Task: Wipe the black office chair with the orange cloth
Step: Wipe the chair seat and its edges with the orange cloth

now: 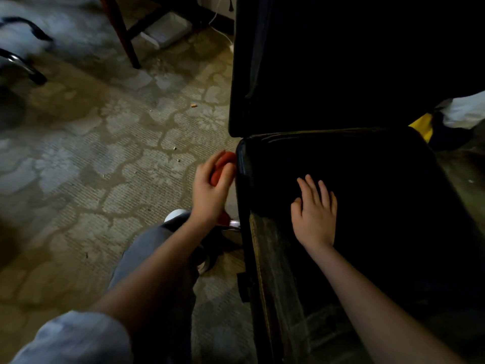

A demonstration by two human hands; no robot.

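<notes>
The floor is a carpet with a pale flower pattern. The light is dim and some small crumbs lie on it. In the upper left of the frame there is a blurred metal chair frame. Right of it a dark wooden leg stands on the carpet, with a white box behind it. In the lower left you see your light sleeve and, more toward the centre, your grey trouser leg.

Near the centre, your left hand has its fingers curled round the orange cloth. The cloth is bunched in the palm and sits against the left edge of the seat of the black office chair. The chair fills the right half of the frame, with the backrest above and the seat below. Your right hand lies flat on the seat with its fingers straight and a little spread, and it holds nothing. At the right edge, behind the chair, a yellow object shows, but I cannot tell what it is.
</notes>
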